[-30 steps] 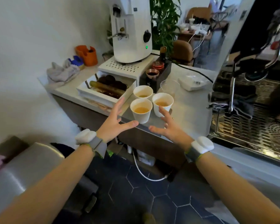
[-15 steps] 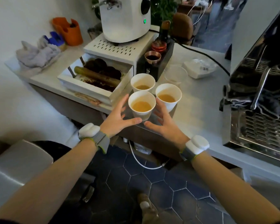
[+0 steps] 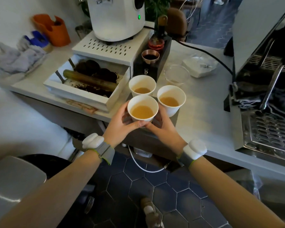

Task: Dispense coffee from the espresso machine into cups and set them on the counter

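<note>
Three white paper cups with light brown coffee stand close together on the pale counter (image 3: pixel 202 116). My left hand (image 3: pixel 120 124) and my right hand (image 3: pixel 163 127) both wrap around the nearest cup (image 3: pixel 142 108) at the counter's front edge, with the thumbs meeting in front of it. The back cup (image 3: pixel 142 85) and the right cup (image 3: pixel 171 99) stand untouched just behind. The espresso machine (image 3: pixel 266 89), with its steam wand and metal drip grate, fills the right side.
A white knock box drawer (image 3: pixel 82 83) with spent coffee pucks lies open left of the cups. Behind stand a white grinder (image 3: pixel 117 18), a black tamper stand (image 3: pixel 152 61) and an empty glass (image 3: pixel 177 74). Grey cloths (image 3: pixel 15 56) and an orange holder (image 3: pixel 51 28) sit far left.
Both hands moved forward and closed around the nearest cup. The view came closer to the counter and tilted down.
</note>
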A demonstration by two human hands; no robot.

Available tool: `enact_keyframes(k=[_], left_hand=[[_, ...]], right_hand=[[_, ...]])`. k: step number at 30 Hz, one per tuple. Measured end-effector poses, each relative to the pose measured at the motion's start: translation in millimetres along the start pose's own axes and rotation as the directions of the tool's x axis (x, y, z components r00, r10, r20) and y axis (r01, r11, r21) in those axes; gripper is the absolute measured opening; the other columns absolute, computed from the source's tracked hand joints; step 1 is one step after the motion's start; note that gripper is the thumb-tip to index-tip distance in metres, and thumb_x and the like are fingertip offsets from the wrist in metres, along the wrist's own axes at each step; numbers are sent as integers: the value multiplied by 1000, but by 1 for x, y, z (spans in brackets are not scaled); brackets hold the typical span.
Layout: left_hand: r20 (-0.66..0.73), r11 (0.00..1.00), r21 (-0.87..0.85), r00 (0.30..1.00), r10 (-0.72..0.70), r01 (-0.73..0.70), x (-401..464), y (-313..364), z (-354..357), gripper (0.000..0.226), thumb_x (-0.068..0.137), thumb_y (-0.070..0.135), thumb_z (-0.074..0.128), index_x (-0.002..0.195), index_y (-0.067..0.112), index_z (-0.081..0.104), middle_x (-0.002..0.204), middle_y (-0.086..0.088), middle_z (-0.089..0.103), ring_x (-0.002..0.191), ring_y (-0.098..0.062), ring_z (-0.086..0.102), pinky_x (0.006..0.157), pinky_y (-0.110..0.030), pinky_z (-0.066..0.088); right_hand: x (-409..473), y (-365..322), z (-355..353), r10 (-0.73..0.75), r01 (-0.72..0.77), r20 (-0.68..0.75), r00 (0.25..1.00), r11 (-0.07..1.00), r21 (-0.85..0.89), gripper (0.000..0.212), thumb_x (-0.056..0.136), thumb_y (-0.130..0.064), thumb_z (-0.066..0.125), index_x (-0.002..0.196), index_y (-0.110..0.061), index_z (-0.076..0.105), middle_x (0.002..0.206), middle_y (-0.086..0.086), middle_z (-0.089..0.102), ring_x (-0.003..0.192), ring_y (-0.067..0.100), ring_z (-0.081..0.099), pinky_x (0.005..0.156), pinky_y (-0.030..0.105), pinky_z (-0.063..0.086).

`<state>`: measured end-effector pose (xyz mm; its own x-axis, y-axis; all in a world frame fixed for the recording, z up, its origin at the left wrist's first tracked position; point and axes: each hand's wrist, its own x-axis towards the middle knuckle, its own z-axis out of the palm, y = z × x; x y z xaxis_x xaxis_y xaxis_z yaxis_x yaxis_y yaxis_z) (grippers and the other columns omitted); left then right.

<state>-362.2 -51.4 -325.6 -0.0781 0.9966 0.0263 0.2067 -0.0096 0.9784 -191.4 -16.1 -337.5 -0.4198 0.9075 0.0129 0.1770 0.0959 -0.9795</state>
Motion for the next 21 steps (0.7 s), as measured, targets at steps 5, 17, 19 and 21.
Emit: enact_keyframes(k=[5,17,19,21], left_hand=[[1,999,-2,999,35,-35,-8,9,-2,73,72,27,77,136,24,42,132,8,54,120,2,50,85,-9,45],[43,979,83,982,182,-185,-41,69,12,77,71,37,75,139,20,41,133,6,53,122,-1,49,86,-7,45],[85,966,99,969,230,-238,-49,87,29,77,73,39,75,140,22,40,134,8,53,121,4,48,85,-6,44],[89,961,110,966,243,-252,-50,98,38,76,71,45,74,137,26,41,132,10,53,120,3,49,89,-11,43]], right_hand=[[-7,-13,1,-10,10,5,1000,1000,7,66,88,-22,65,133,-46,22,135,-21,40,128,-1,40,94,8,40],[-66,-70,-20,-126,124,-75,989,992,-27,73,85,-31,65,144,-22,22,144,-1,38,134,18,38,110,39,36],[-88,-82,-37,-148,146,-120,982,989,-24,70,85,-28,65,142,-21,26,142,-1,40,132,18,39,109,34,37],[-98,-89,-48,-147,148,-136,980,989,-4,64,86,-24,66,139,-23,30,140,-1,42,130,18,41,107,30,38]])
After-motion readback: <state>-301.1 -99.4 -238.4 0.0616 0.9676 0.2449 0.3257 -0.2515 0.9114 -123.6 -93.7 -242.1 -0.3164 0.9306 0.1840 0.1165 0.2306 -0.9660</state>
